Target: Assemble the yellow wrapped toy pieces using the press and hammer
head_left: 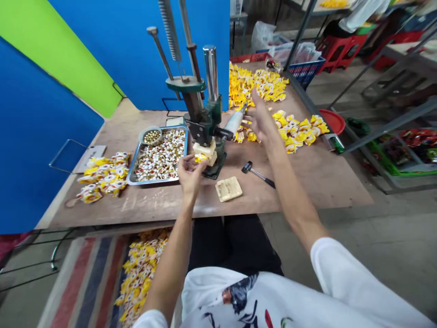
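Note:
My left hand (190, 172) pinches a small yellow-and-white plastic piece (200, 157) at the cream block (205, 148) under the green hand press (208, 109). Fingers spread, my right hand (262, 119) is in the air just right of the press's lever handle (235, 122), which is wrapped in white; whether the fingertips touch it I cannot tell. Left of the press, a metal tray (187, 141) holds many small white and gold parts. On its back corner sits a round dish (140, 136) of small gold-coloured parts.
A small hammer (256, 172) and a cream mould block (228, 189) lie near the table's front. Yellow pieces are heaped at the left (105, 177), at the back (256, 84) and at the right (300, 130). Blue panels (143, 54) stand behind the table (327, 182).

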The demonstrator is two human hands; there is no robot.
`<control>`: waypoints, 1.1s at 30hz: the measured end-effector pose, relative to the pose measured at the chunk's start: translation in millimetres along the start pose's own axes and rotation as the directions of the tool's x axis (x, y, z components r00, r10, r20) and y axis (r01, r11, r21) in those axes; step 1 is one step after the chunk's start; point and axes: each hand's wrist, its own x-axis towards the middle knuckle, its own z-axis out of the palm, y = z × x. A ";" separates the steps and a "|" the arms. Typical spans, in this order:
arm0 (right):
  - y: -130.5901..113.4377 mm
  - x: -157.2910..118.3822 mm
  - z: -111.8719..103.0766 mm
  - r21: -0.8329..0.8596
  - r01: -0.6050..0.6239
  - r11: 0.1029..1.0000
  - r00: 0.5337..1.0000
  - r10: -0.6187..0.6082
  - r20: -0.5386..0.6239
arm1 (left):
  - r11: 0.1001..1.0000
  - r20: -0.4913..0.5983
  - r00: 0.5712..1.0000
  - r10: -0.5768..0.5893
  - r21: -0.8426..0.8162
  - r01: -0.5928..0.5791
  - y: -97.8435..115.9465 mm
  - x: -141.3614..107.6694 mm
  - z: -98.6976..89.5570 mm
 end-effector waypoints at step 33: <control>97.8 -215.0 -24.0 -0.278 -0.061 0.959 0.987 0.100 0.130 | 0.443 0.348 0.913 0.212 0.798 -0.408 3.6 102.2 -124.9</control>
